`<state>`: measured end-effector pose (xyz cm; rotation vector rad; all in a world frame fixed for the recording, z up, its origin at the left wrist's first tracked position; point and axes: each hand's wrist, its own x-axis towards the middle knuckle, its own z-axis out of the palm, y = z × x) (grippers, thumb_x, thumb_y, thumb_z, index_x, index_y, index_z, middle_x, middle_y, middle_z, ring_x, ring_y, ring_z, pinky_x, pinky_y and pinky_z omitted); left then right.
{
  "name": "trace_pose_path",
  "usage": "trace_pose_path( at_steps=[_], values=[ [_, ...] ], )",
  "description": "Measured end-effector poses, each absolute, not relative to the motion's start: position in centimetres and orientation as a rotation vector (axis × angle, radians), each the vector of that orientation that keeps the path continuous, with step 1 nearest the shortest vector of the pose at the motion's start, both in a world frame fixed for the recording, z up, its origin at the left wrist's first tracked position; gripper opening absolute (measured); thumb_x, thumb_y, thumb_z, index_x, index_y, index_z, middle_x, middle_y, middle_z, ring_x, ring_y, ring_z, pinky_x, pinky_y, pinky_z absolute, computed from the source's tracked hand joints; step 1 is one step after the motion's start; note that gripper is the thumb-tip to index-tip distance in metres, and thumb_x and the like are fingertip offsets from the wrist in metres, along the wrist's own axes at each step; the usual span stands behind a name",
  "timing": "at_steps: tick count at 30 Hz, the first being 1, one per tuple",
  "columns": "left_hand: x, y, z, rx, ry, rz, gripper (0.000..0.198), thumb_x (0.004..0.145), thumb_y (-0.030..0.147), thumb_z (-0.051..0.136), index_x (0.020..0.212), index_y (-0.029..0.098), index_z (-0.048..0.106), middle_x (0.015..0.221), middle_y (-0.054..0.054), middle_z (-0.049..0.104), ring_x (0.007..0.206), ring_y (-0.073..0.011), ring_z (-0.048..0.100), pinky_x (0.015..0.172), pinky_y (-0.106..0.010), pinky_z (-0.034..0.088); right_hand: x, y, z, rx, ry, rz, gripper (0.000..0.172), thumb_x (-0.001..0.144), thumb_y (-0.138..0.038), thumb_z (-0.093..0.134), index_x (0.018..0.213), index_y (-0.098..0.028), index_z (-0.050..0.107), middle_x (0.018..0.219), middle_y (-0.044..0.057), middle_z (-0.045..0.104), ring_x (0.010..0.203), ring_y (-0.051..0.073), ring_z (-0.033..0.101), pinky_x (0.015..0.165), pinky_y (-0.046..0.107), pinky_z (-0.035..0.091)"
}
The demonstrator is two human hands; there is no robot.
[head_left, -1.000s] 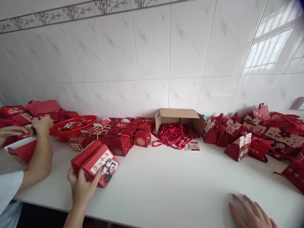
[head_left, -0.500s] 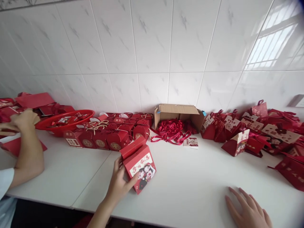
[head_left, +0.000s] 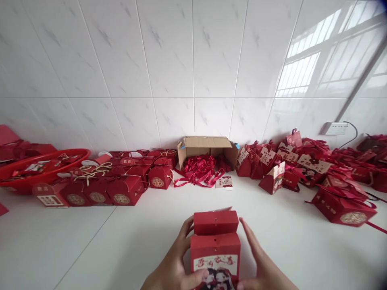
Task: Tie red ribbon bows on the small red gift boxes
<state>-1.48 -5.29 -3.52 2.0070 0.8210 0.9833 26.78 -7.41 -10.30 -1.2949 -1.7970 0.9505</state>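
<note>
A red paper gift box (head_left: 215,243) with a printed picture on its front and its top flaps up stands on the white table (head_left: 127,241) right in front of me. My left hand (head_left: 175,264) grips its left side, thumb across the picture. My right hand (head_left: 261,262) presses flat against its right side, fingers stretched forward.
An open cardboard box (head_left: 207,149) spilling red ribbons (head_left: 199,171) sits by the tiled wall. Rows of closed red gift boxes (head_left: 121,183) and a red basket (head_left: 36,167) lie to the left. Many red ribboned boxes (head_left: 305,169) crowd the right. A wall socket (head_left: 334,128) is at the right.
The red box slid right to sit in front of me. My right hand came off the table onto its right side. The other person's arm at left is out of view.
</note>
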Motion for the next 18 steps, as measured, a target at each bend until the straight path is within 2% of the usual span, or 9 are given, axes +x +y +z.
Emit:
trace_pose_path(
  at_steps=[2, 5, 7, 9, 11, 13, 15, 18],
  values=[
    [-0.7, -5.9, -4.3, 1.949, 0.900, 1.093, 0.061, 0.074, 0.032, 0.065, 0.133, 0.028, 0.048, 0.145, -0.011, 0.035, 0.134, -0.0362, 0.035, 0.105, -0.047, 0.039, 25.1, -7.0, -8.4, -1.128, -1.827, 1.117, 0.126, 0.059, -0.044, 0.081, 0.150, -0.023, -0.004, 0.158, 0.010, 0.009, 0.144, 0.029, 0.011, 0.115, 0.042, 0.020],
    [0.7, -7.0, -5.9, 1.751, 1.073, 1.374, 0.055, 0.075, 0.039, 0.065, 0.127, 0.026, 0.052, 0.147, -0.012, 0.033, 0.135, -0.0367, 0.033, 0.105, -0.047, 0.038, 23.1, -6.6, -6.4, -0.984, -1.853, 1.200, 0.112, 0.064, -0.025, 0.077, 0.150, -0.026, 0.006, 0.155, 0.009, 0.021, 0.141, 0.028, 0.024, 0.113, 0.042, 0.025],
    [1.4, -7.7, -7.0, 1.539, 1.174, 1.527, 0.060, 0.076, 0.043, 0.064, 0.130, 0.025, 0.044, 0.146, -0.013, 0.035, 0.131, -0.0340, 0.041, 0.099, -0.043, 0.045, 22.0, -6.7, -6.0, -0.963, -1.857, 1.163, 0.106, 0.065, -0.019, 0.073, 0.150, -0.026, 0.011, 0.156, 0.009, 0.017, 0.142, 0.029, 0.020, 0.113, 0.043, 0.025],
    [1.6, -8.2, -7.9, 1.342, 1.263, 1.571, 0.065, 0.079, 0.047, 0.061, 0.134, 0.024, 0.035, 0.139, -0.014, 0.045, 0.121, -0.0297, 0.052, 0.090, -0.035, 0.052, 20.9, -6.9, -6.2, -0.970, -1.860, 1.115, 0.103, 0.065, -0.020, 0.073, 0.150, -0.025, 0.013, 0.157, 0.009, 0.007, 0.144, 0.030, 0.009, 0.114, 0.045, 0.021],
    [1.4, -8.4, -8.6, 1.262, 1.329, 1.497, 0.065, 0.079, 0.052, 0.058, 0.131, 0.021, 0.036, 0.123, -0.013, 0.058, 0.109, -0.0276, 0.060, 0.083, -0.031, 0.054, 19.6, -7.1, -6.9, -1.003, -1.857, 1.070, 0.103, 0.065, -0.023, 0.074, 0.149, -0.023, 0.015, 0.157, 0.009, -0.002, 0.144, 0.031, -0.003, 0.115, 0.047, 0.017],
    [0.7, -8.2, -8.9, 1.271, 1.377, 1.382, 0.063, 0.079, 0.056, 0.055, 0.128, 0.018, 0.040, 0.109, -0.011, 0.065, 0.098, -0.0274, 0.065, 0.079, -0.032, 0.055, 18.4, -7.1, -7.9, -1.049, -1.822, 1.025, 0.104, 0.066, -0.026, 0.075, 0.150, -0.022, 0.013, 0.157, 0.010, -0.008, 0.143, 0.032, -0.011, 0.115, 0.048, 0.014],
    [-0.2, -7.9, -9.1, 1.323, 1.452, 1.321, 0.069, 0.078, 0.057, 0.056, 0.132, 0.017, 0.037, 0.112, -0.013, 0.064, 0.100, -0.0285, 0.064, 0.081, -0.034, 0.055, 17.4, -7.1, -8.9, -1.089, -1.769, 0.988, 0.104, 0.067, -0.027, 0.074, 0.150, -0.022, 0.011, 0.157, 0.011, -0.009, 0.143, 0.032, -0.012, 0.115, 0.048, 0.015],
    [-1.5, -7.5, -9.4, 1.452, 1.557, 1.262, 0.074, 0.077, 0.051, 0.061, 0.136, 0.018, 0.032, 0.128, -0.015, 0.055, 0.116, -0.0303, 0.056, 0.092, -0.038, 0.050, 16.3, -6.7, -9.6, -1.116, -1.693, 0.954, 0.100, 0.069, -0.027, 0.073, 0.149, -0.029, 0.012, 0.157, 0.009, -0.001, 0.145, 0.031, -0.001, 0.115, 0.048, 0.020]
  ],
)
